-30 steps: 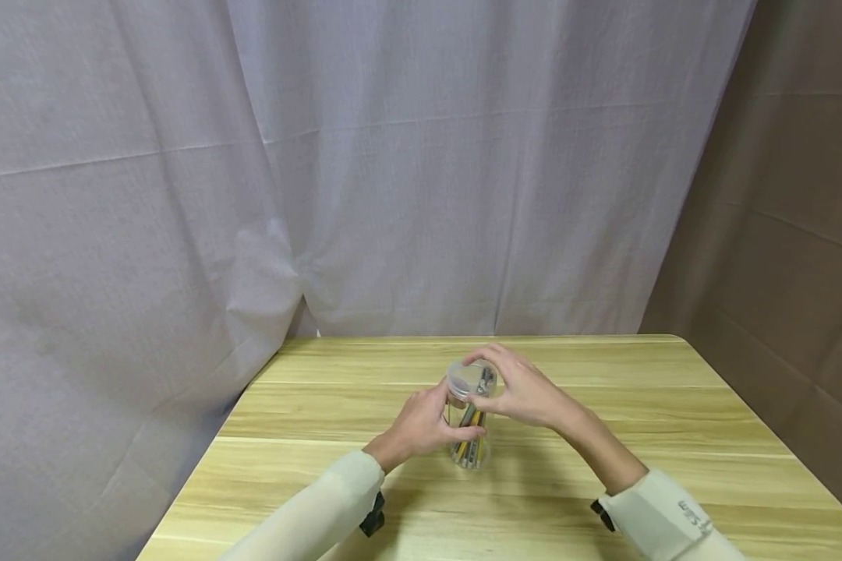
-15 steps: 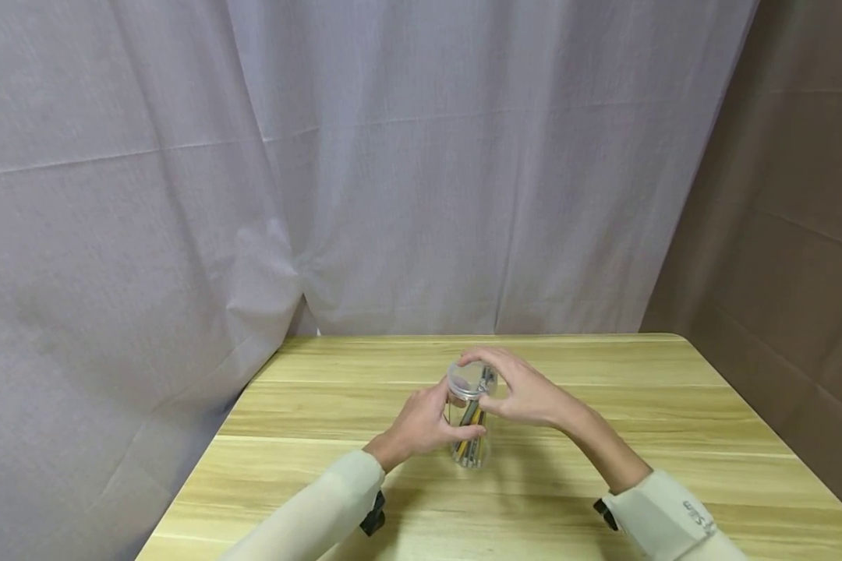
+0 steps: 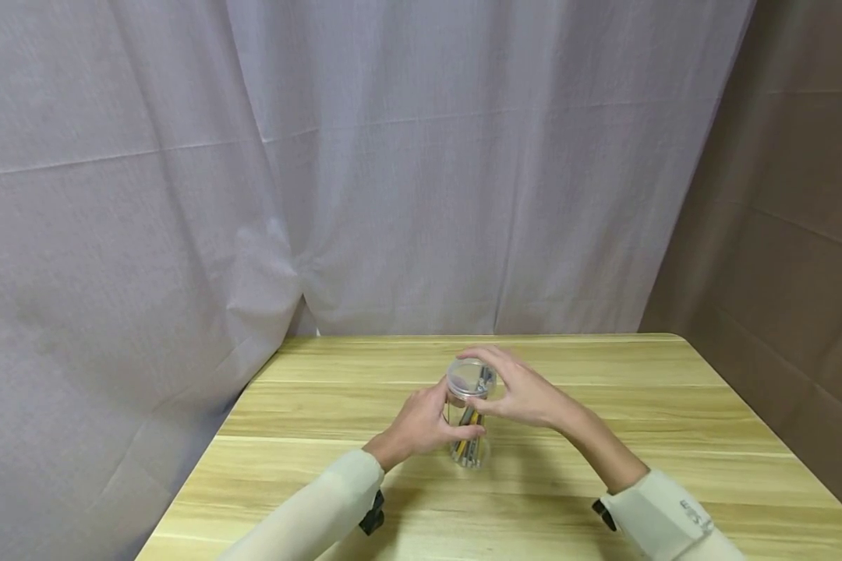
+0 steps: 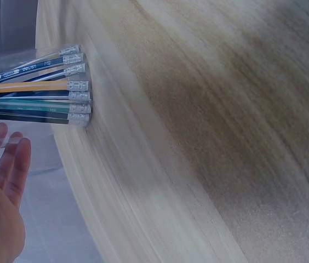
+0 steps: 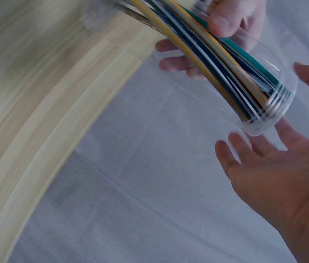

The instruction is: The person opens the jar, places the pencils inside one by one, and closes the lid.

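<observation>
Jar (image 3: 468,421): I see a clear jar standing upright on the table (image 3: 603,405), near the middle, its base on the wood.
Pencils (image 4: 61,93): a bundle stands inside it, eraser ends down against the base.
Lid (image 3: 467,378): a clear lid sits on top; I cannot tell whether it is seated or loose.
Left hand (image 3: 421,425): my fingers and thumb are curled round the jar's side, gripping it about mid-height.
Right hand (image 3: 522,389): it arches over the top, fingertips curled round the lid's rim; in the right wrist view the fingers (image 5: 236,153) look spread round the jar's mouth, so I judge the hold to be light.
Doing it well: I would keep the left grip firm and low so the jar does not tip or spin, and keep the right fingertips evenly spaced round the rim, level with the top.
Risk: a tall, narrow jar with loose pencils would topple easily if pushed sideways.
</observation>
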